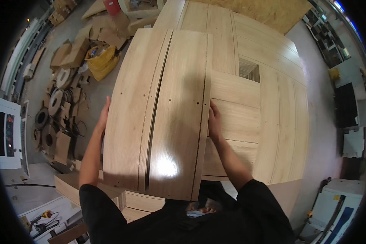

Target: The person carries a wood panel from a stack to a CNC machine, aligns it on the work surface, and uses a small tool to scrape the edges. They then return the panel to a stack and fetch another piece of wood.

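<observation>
Two long light-wood panels lie side by side in front of me, a left panel (128, 118) and a right panel (179, 134), with a narrow dark gap between them. Each has a groove along its length and a few small drilled holes. At the outer edge of the left panel, my left hand (105, 114) grips the side, most of its fingers hidden behind the board. My right hand (214, 120) holds the right panel's outer edge, fingers curled at the side. The panels' near ends reach close to my body.
Stacked wooden panels (280, 122) spread beneath and to the right, with a square gap (249, 70) among them. On the left floor lie cardboard scraps (73, 53), a yellow bag (101, 63) and rolls of edging (55, 101). A white machine (333, 203) stands at lower right.
</observation>
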Action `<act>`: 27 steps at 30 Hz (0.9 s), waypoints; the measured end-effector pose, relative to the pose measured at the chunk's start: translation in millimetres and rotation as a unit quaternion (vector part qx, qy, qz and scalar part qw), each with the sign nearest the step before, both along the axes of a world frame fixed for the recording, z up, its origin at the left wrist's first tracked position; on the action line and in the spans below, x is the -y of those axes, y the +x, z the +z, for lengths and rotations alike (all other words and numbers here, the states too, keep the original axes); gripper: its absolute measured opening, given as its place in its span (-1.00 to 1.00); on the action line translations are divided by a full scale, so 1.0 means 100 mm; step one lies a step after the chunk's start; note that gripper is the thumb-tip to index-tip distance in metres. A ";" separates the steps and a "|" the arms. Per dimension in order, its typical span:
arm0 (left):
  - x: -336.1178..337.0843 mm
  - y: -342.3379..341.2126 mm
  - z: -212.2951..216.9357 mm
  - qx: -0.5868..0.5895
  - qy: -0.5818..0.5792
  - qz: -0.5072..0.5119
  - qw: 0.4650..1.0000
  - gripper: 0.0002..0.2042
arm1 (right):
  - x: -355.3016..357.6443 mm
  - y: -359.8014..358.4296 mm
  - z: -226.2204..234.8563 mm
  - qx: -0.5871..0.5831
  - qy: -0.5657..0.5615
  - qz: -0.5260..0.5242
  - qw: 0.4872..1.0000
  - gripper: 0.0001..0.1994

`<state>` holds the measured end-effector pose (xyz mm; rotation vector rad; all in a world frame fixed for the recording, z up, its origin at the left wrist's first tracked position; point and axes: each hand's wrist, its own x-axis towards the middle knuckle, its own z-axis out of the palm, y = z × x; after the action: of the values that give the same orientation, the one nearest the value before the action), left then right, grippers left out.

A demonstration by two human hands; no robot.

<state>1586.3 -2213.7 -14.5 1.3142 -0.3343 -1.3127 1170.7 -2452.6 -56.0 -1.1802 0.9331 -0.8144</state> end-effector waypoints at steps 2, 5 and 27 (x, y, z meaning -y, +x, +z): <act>0.13 -0.13 -0.07 -0.039 -0.031 0.003 0.999 -0.24 | -0.13 0.00 -0.03 -0.009 -0.038 -0.020 0.999 -0.56; 0.17 -0.30 0.00 -0.084 -0.047 0.027 0.995 -0.26 | -0.12 0.01 0.06 0.038 0.057 -0.013 0.998 -0.57; 0.21 -0.34 0.09 -0.082 -0.018 0.013 0.996 -0.29 | -0.05 0.14 -0.05 -0.008 0.028 -0.028 0.999 -0.55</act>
<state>1551.8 -2234.5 -5.4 1.1675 -0.2242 -1.3759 1184.9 -2447.5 -60.8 -1.1176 0.9999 -0.8196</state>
